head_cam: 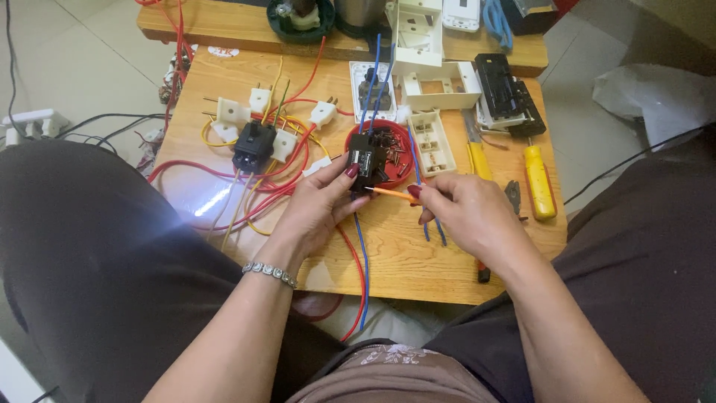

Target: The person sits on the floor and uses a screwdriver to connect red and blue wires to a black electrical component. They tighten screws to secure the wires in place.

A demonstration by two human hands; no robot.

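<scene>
My left hand (317,205) grips a small black electrical switch block (366,162) just above the wooden table, thumb on its left side. Blue wires (373,82) run up from the block and another trails down past the table edge. My right hand (462,213) pinches a thin orange-shafted screwdriver (389,193), its tip against the lower part of the block. Right behind the block sits a red round dish (399,134) with several small dark screws.
The low wooden table (403,261) carries a black switch with white plugs and red and yellow wires (253,145), white socket boxes (432,142), a black part (507,93), a yellow-handled screwdriver (538,183) and pliers (514,195). A power strip (30,123) lies on the floor at left.
</scene>
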